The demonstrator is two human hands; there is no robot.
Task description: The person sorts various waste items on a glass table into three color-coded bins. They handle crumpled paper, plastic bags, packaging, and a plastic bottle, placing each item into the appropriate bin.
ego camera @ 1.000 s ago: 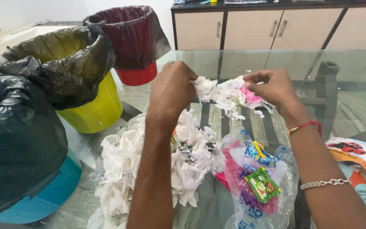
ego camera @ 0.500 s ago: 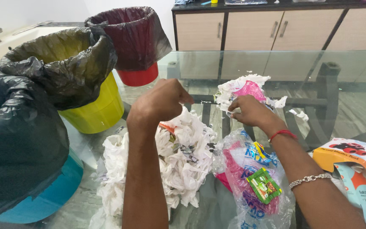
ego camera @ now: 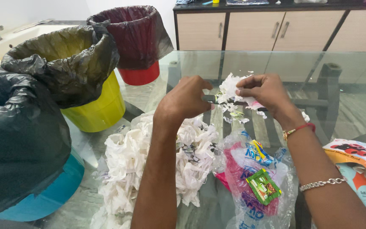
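left hand [ego camera: 188, 98]: raised over the glass table [ego camera: 318, 68], fingers curled in towards the palm, fingertips beside the scrap of white paper; whether they pinch it cannot be told from this angle.
right hand [ego camera: 262, 91]: thumb and fingers pinched shut on the upper edge of the white paper scrap [ego camera: 230, 89], held just above the table top.
white paper scrap: crumpled and torn, hanging between the two hands; a bit of pink shows at its lower right edge, under the right hand.
small fragments [ego camera: 236, 114]: loose white and coloured bits lying on the glass just below the hands.
paper heap [ego camera: 128, 161]: large mound of crumpled white paper on the table, under and to the left of the left forearm.
clear plastic bag [ego camera: 255, 178]: lies on the glass between the forearms, holding pink and blue wrappers, with a small green sachet [ego camera: 262, 186] on top.
printed packets [ego camera: 361, 165]: at the right edge of the table, beside the right forearm.
wrist wear: red thread band [ego camera: 298, 129] and a metal chain bracelet [ego camera: 322, 184] on the right arm.
bins: yellow bin [ego camera: 94, 106], red bin [ego camera: 140, 72] and blue bin [ego camera: 43, 199], each lined with a dark bag, stand in a row at the left.
background: wooden cabinet [ego camera: 250, 29] beyond the table.
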